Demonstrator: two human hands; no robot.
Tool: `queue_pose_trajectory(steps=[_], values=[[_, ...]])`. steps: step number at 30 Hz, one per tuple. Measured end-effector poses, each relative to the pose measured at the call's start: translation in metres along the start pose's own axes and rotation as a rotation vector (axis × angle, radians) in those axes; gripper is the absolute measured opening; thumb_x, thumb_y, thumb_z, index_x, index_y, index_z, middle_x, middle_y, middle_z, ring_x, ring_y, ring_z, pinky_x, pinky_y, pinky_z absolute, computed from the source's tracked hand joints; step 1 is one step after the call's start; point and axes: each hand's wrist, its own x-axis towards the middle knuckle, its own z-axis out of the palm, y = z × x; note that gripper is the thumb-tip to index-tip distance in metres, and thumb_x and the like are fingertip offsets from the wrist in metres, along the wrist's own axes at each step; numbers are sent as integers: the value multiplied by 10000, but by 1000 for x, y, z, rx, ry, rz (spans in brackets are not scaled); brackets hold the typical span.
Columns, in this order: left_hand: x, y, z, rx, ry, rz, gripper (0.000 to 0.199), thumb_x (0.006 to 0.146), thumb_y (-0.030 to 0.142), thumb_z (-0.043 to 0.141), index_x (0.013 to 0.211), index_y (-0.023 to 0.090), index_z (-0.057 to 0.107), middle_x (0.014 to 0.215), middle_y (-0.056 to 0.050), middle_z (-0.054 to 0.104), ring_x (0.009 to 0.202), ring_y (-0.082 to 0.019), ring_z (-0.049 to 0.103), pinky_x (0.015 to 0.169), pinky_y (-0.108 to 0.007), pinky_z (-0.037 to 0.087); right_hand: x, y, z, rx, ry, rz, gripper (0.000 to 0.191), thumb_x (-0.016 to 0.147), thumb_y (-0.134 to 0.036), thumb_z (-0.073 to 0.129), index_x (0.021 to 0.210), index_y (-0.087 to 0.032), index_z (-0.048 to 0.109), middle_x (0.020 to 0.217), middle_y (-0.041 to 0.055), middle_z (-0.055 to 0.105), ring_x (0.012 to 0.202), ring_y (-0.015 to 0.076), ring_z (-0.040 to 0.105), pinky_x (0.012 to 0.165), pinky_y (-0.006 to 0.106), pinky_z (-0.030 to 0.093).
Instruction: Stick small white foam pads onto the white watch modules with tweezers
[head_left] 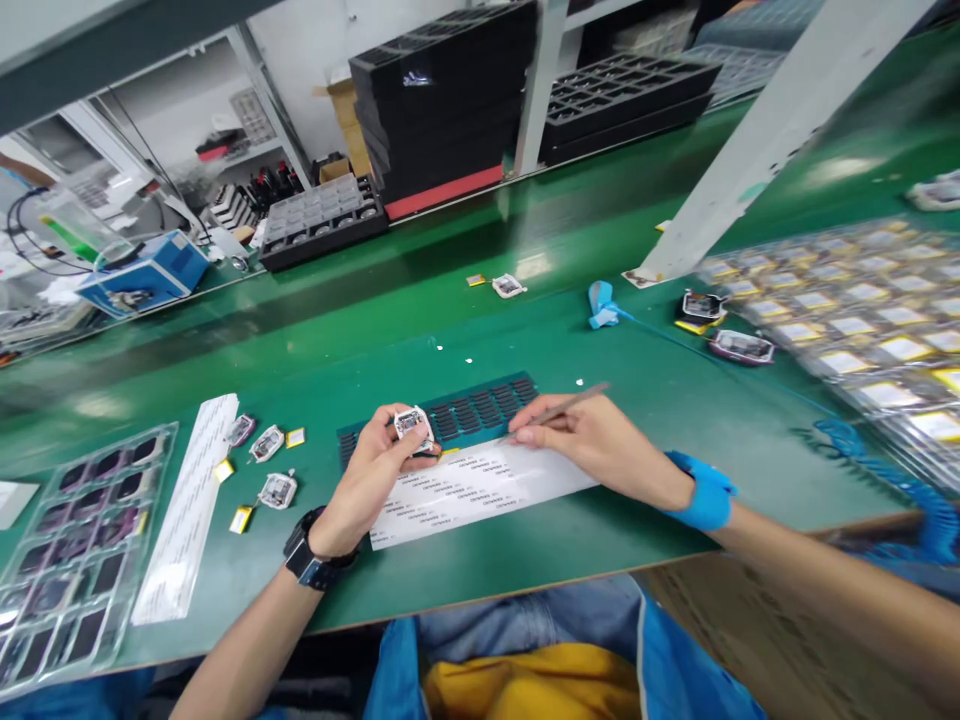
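Note:
My left hand is closed around a small white watch housing with its circuit side showing. A yellow battery edge peeks out beside it. In my right hand, tweezers are held like a pen, their tip low over a white printed sheet. Just behind that sheet lies a teal strip carrying rows of small black adhesive pieces. The tweezer tip is at the border between sheet and strip; whether it grips a piece is too small to tell.
Left lie loose watch housings, another printed sheet and a tray of dark screens. At right are a tray of batteries, a blue coiled cord and a white post. Black trays are stacked behind.

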Motion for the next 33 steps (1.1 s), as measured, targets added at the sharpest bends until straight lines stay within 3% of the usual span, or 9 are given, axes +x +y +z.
queue_pose_trajectory(steps=[6,12,18,28,30,33], values=[[10,-7,-5,49,7,-7,559,729,393,897,1057,187,494,887,-53,764,756,-147,731,680,-249,593,37,1,13,-52,-92,-104,214,793,-415,695,791,-201,694,815,49,762,759,214,744,717,336,592],[14,-14,-3,51,-14,-50,537,746,345,884,1088,179,505,867,-44,767,707,-130,732,686,-239,589,35,8,14,-91,-119,-131,203,845,-397,664,832,-198,703,837,51,767,750,204,745,674,317,571],[16,-18,-4,100,-26,-5,514,747,369,873,1067,180,517,856,-37,758,701,-138,737,681,-238,586,35,8,15,-108,-97,-137,181,850,-378,662,810,-204,694,785,43,762,731,199,732,660,317,546],[14,-11,-2,89,-29,-85,391,820,233,808,1071,165,516,848,-38,767,707,-111,727,731,-223,576,45,8,6,146,-204,-3,444,740,-595,825,754,-196,632,817,75,775,786,197,749,743,310,590],[15,-12,-3,76,-23,-86,396,816,227,809,1080,162,522,847,-45,769,702,-119,726,722,-227,577,45,8,3,194,-183,42,522,689,-656,859,759,-192,629,817,80,778,785,191,754,730,289,602],[16,-12,-5,5,-31,-52,404,812,222,790,1130,155,550,821,-41,760,641,-111,696,634,-199,552,46,7,-5,282,-46,83,586,626,-689,897,787,-191,632,834,76,778,812,191,764,714,257,621]])
